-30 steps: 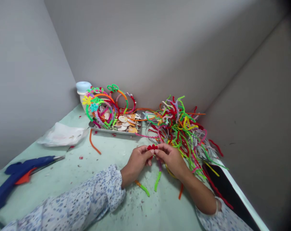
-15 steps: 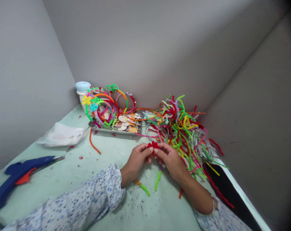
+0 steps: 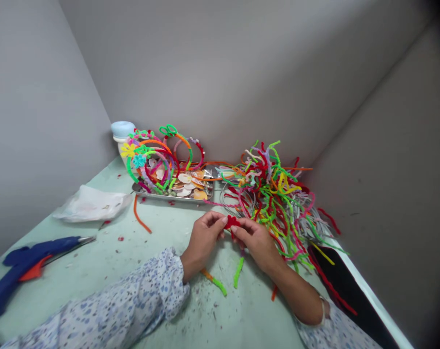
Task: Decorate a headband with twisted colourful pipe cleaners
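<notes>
Between my two hands is a small red pipe-cleaner flower (image 3: 232, 222), held just above the table. My left hand (image 3: 207, 236) pinches its left side with thumb and fingers. On its right side my right hand (image 3: 254, 238) grips it the same way. The flower's lower part is mostly hidden by my fingers. Below my hands, a green-and-orange pipe-cleaner end (image 3: 219, 286) and a green pipe-cleaner end (image 3: 238, 272) stick out over the table; where they lead is hidden.
A heap of coloured pipe cleaners (image 3: 278, 194) lies to the right, partly over a black flat object (image 3: 345, 281). Behind are a metal tray (image 3: 169, 198), decorated headbands (image 3: 158, 155) and a lidded cup (image 3: 123, 130). At left lie a plastic bag (image 3: 96, 203) and a blue glue gun (image 3: 38, 254).
My fingers have shifted slightly on the red flower, and its petals now look more bunched between them. The view has moved a little; the things on the table stay in place.
</notes>
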A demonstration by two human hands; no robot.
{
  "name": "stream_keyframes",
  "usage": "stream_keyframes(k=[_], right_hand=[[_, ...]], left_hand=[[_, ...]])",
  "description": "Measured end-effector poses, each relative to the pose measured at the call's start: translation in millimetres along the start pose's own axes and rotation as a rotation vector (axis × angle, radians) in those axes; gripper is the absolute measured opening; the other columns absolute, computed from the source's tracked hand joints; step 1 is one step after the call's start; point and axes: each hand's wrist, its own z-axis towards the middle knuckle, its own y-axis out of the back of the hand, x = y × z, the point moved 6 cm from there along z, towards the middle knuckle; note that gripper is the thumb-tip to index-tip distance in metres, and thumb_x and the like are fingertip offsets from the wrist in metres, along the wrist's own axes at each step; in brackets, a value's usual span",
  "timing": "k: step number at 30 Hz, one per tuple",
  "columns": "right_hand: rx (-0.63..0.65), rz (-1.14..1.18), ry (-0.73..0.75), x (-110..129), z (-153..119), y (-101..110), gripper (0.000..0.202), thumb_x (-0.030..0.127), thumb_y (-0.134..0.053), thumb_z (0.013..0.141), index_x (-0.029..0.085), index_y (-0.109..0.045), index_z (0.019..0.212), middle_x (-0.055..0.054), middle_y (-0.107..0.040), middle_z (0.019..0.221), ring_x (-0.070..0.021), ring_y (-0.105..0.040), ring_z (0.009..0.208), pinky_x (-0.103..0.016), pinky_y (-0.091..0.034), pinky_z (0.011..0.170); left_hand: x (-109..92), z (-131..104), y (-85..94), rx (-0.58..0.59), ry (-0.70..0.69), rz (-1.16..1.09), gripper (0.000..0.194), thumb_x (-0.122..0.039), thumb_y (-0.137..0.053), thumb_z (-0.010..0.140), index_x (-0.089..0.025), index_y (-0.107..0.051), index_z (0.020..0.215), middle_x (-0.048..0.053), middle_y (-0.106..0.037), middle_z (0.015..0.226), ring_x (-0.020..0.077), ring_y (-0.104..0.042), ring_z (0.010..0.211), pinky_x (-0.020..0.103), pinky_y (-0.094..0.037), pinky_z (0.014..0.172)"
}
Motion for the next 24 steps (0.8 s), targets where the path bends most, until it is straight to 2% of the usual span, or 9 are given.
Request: stream_keyframes(k=[7,13,19,24], right_hand=[[-0.053,-0.023,0.029,2.3,-0.7,0.4,0.022,0.039,-0.056,0.080,0.019,-0.062,0.081,0.002,-0.056,0.057,-0.0104,-0.044,0.046,-0.023,-0.034,0.044],[0.000,-0.037,0.043,3.3,-0.9,-2.5,0.021,0.039,-0.056,0.080,0.019,-0.063,0.080,0.002,-0.057,0.057,-0.0102,-0.044,0.046,-0.022,-0.035,0.044],[-0.054,0.010,0.049,6.0,-2.6,-1.1,0.021,0.039,-0.057,0.080,0.019,-0.061,0.079,0.003,-0.055,0.058,-0.0107,-0.045,0.047,-0.023,-0.034,0.043],[-0.031,0.078,0.051,6.3,-3.0,-4.7,0.021,0.038,-0.055,0.082,0.018,-0.061,0.078,0.002,-0.058,0.062,-0.0094,-0.045,0.048,-0.022,-0.034,0.044]], left_hand=[[-0.5,-1.1,-2.5,0.029,0.017,0.003,0.027,-0.042,-0.061,0.076,-0.015,-0.058,0.078,-0.005,-0.050,0.051,0.0064,-0.042,0.045,0.018,-0.032,0.046],[-7.6,-2.5,-3.8,0.047,-0.026,-0.007,0.026,-0.039,-0.063,0.076,-0.015,-0.061,0.085,0.000,-0.059,0.069,0.0082,-0.049,0.055,0.020,-0.038,0.053],[-8.5,-4.2,-5.6,0.035,-0.021,-0.035,0.024,-0.037,-0.064,0.075,-0.014,-0.062,0.079,-0.001,-0.058,0.063,0.0093,-0.050,0.056,0.021,-0.039,0.055],[-6.3,-5.3,-7.3,0.029,-0.034,-0.097,0.022,-0.036,-0.061,0.078,-0.014,-0.059,0.080,-0.002,-0.058,0.064,0.0088,-0.050,0.058,0.021,-0.041,0.059]])
